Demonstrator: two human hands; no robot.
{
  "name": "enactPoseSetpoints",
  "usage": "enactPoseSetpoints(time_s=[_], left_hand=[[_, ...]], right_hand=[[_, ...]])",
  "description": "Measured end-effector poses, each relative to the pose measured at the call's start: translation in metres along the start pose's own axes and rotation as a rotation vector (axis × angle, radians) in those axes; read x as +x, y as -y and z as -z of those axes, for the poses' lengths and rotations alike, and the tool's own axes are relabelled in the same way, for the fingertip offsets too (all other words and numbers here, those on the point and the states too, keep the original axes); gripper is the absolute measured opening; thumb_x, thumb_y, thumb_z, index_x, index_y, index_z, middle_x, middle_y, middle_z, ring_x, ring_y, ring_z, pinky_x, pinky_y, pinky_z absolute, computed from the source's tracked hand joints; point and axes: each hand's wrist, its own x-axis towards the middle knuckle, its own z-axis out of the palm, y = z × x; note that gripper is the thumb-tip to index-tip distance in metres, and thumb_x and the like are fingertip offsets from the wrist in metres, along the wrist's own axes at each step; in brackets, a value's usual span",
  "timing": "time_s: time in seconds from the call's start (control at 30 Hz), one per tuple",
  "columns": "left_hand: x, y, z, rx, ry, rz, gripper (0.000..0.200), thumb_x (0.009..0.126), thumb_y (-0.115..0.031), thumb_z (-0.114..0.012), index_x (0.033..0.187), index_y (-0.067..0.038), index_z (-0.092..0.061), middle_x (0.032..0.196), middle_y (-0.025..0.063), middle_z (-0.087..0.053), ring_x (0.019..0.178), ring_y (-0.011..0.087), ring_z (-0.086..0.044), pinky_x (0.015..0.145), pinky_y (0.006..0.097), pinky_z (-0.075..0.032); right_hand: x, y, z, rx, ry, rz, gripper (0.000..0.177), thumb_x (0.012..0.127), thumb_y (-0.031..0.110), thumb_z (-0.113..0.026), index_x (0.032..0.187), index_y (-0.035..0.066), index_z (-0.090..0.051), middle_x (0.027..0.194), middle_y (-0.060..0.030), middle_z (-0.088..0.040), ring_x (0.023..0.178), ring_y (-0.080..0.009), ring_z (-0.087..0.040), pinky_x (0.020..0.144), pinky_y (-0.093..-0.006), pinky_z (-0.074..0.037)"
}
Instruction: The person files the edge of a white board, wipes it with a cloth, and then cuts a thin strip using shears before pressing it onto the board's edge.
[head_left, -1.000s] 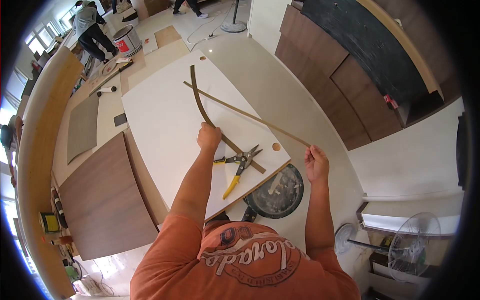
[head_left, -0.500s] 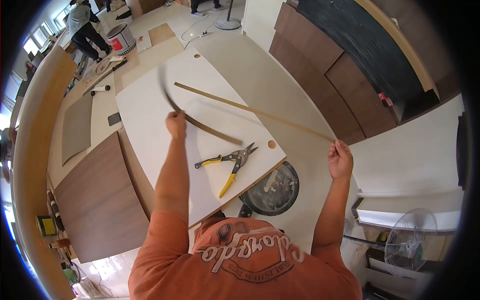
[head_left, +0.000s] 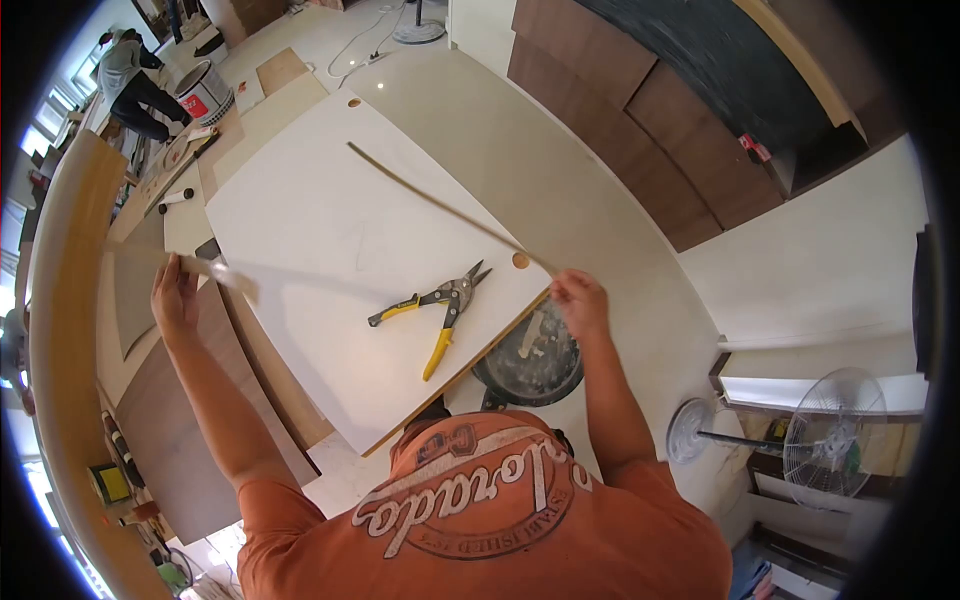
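Note:
My left hand [head_left: 176, 292] is raised over the left side of the bench, closed round a strip [head_left: 222, 274] that is smeared by motion. At the near right corner of the white board [head_left: 300, 200], my right hand [head_left: 580, 300] pinches the end of a long thin strip [head_left: 430, 197]. That strip slants up and left across the board to its far part. Yellow-and-black snips [head_left: 440, 308] lie on the board between my hands, handles apart.
Brown panels [head_left: 190, 410] lie at the left. A round dusty black lid or tub [head_left: 530, 360] is below the board's near edge. A fan [head_left: 835, 435] stands at the right. Another person [head_left: 135, 85] bends near a bucket [head_left: 204, 92] at the far left.
My left hand has swung left with its strip, off the white board. My right hand has moved left and the long strip has come down closer to the board.

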Motion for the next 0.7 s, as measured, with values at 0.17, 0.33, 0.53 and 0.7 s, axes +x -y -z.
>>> enactPoseSetpoints(time_s=[0.17, 0.33, 0.53, 0.7], left_hand=[[-0.063, -0.019, 0.004, 0.014, -0.015, -0.012, 0.008, 0.099, -0.008, -0.062, 0.105, -0.003, -0.064, 0.096, 0.0036, -0.068, 0.089, 0.0130, -0.067, 0.077, 0.0277, -0.056], [-0.119, -0.016, 0.020, 0.043, 0.015, 0.036, 0.004, 0.099, -0.008, -0.062, 0.102, -0.005, -0.062, 0.094, 0.0011, -0.068, 0.084, 0.0097, -0.065, 0.073, 0.0249, -0.055], [-0.177, -0.017, 0.032, 0.022, -0.035, 0.052, 0.008, 0.099, -0.007, -0.062, 0.106, -0.006, -0.061, 0.093, 0.0008, -0.068, 0.083, 0.0105, -0.066, 0.071, 0.0233, -0.056], [-0.221, -0.026, 0.036, 0.034, -0.085, 0.049, 0.011, 0.098, -0.008, -0.063, 0.109, -0.005, -0.062, 0.094, 0.0012, -0.068, 0.085, 0.0105, -0.066, 0.073, 0.0246, -0.056]], right_hand=[[0.011, -0.050, -0.040, -0.043, -0.039, 0.009, 0.015, 0.090, 0.005, -0.069, 0.099, -0.006, -0.064, 0.086, -0.0101, -0.068, 0.073, -0.0150, -0.065, 0.067, -0.0262, -0.057], [0.030, -0.068, -0.057, -0.167, -0.026, 0.073, 0.015, 0.090, 0.005, -0.067, 0.098, -0.007, -0.064, 0.080, -0.0102, -0.068, 0.064, -0.0138, -0.064, 0.059, -0.0264, -0.056], [0.029, -0.073, -0.074, -0.415, -0.007, 0.092, 0.010, 0.086, 0.003, -0.064, 0.091, -0.005, -0.064, 0.074, -0.0081, -0.065, 0.059, -0.0127, -0.062, 0.052, -0.0246, -0.051], [0.029, -0.075, -0.075, -0.273, 0.010, 0.068, 0.007, 0.084, 0.000, -0.062, 0.088, -0.005, -0.063, 0.069, -0.0086, -0.063, 0.055, -0.0131, -0.059, 0.048, -0.0246, -0.048]])
